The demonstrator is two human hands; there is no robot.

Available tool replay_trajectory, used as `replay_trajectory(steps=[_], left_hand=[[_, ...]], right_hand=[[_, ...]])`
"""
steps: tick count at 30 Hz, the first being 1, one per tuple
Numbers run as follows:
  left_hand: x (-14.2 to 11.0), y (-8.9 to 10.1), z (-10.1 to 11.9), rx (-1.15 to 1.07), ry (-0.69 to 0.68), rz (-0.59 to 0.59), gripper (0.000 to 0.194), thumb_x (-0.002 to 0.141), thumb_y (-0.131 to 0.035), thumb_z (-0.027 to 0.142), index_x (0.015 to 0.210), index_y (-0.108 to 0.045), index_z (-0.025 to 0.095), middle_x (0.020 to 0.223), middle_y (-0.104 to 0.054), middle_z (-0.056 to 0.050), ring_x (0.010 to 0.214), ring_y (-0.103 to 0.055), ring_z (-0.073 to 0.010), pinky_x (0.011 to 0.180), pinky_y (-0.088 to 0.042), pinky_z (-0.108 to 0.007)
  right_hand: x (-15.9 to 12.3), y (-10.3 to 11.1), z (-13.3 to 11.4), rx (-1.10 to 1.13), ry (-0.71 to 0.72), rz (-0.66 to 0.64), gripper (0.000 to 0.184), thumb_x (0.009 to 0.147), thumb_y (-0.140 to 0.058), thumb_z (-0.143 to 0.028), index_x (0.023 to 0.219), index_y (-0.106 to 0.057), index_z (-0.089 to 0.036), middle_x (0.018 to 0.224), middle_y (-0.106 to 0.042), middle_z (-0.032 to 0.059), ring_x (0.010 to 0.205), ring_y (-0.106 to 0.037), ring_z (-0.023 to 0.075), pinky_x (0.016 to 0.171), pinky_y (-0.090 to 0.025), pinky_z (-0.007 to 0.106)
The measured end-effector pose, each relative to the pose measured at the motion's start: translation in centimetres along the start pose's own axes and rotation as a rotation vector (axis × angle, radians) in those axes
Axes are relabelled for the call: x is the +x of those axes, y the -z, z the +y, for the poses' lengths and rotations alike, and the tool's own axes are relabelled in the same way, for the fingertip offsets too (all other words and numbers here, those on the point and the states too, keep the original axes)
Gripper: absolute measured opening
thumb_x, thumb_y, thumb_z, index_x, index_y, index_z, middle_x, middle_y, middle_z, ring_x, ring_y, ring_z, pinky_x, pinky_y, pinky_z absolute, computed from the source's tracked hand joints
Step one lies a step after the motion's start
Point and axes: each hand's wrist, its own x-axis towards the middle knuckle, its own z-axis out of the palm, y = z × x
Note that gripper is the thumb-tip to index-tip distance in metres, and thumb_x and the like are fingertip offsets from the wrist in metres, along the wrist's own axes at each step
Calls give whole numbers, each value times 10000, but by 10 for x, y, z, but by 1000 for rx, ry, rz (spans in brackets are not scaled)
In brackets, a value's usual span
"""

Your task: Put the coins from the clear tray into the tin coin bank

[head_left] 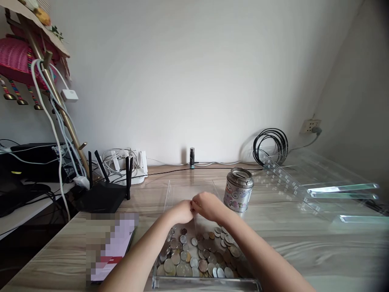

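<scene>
Table (304, 251): wood-grained, pale; it bore the whole set-up. From where I stood, a clear rack (299, 186) lay along its right side, well apart from the work. Router (101, 196), black, off to the left; not involved.

Tray (206, 280): clear-walled, set on the table directly in front of the person. Its near part held the coins; hands and forearms covered much of the middle.

Tin (239, 190): patterned, upright on the table, just beyond the right forearm and outside the tray. Lid on, slot in its top facing up.

Hands: left (184, 211) and right (208, 206) were together above the tray, fingers meeting past the heap. Could not tell whether anything was pinched between them; the knuckles hid the tips.

Coins (202, 265): loose, mostly silvery, a few brassy, spread flat and overlapping on the tray floor, thickest toward the near rim.

Step in hand (my judgement): close two-handed fingerwork over the tray, perhaps on a single small piece. Next move, as I judged it, called for a firm fingertip hold, the hands parting cleanly, and the forearms clear of tin and tray walls. Risk noted: a thin coin could slip and drop back among the others.
</scene>
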Motion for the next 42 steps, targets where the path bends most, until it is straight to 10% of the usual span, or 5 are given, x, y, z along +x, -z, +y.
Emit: replay_trajectory(steps=[5,8,23,42], left_hand=[[9,13,2,614,18,-20,184,655,-407,175,547,-555,158,514,-532,-28,500,-482,-130,541,-366,-246],[15,16,-1,746,8,25,186,644,-385,162,557,-549,152,546,-549,-13,485,-466,-99,490,-343,-203],[23,16,-17,578,74,42,166,683,-338,177,671,-500,147,549,-505,2,397,-447,-62,383,-346,-160],[25,19,-25,676,29,74,166,709,-361,183,700,-523,150,564,-543,11,399,-459,-54,417,-339,-161]], right_hand=[[-2,-17,0,167,114,-405,183,640,-495,-266,738,-633,-195,650,-600,12,523,-485,96,460,-305,191],[-6,-16,-6,291,254,-566,434,539,-604,-361,940,-589,-195,761,-596,13,594,-499,108,500,-344,191],[-23,-46,-75,230,342,-466,614,573,-564,-470,1069,-467,-119,956,-496,110,782,-480,208,616,-389,276],[-23,-30,-78,191,559,-776,93,564,-543,-179,640,-550,-126,480,-454,-44,433,-396,69,416,-272,183]])
